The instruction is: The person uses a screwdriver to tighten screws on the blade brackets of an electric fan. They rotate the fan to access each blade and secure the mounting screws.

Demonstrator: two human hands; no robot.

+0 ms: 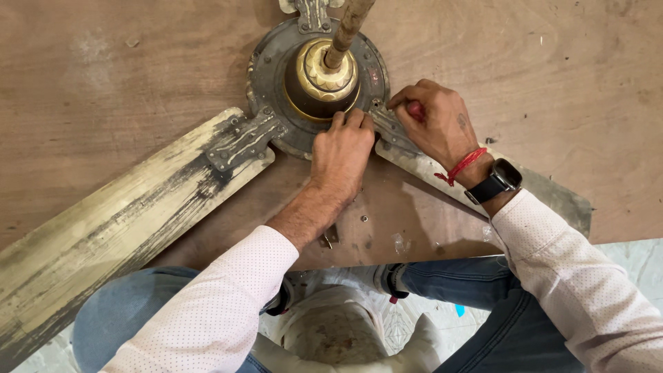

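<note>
— Two hands on the fan, what's each doing?
— Left hand (pixel 343 146) presses flat, fingers together, on the motor housing (pixel 276 83) lying on the wooden board (pixel 552 69). Further right, right hand (pixel 435 121) is clamped on a red-handled tool (pixel 415 110) at the blade bracket (pixel 395 135).
— Advice?
— Keep the housing braced, tool upright

Even soft daylight, faint shadows, sharp focus, no glare
</note>
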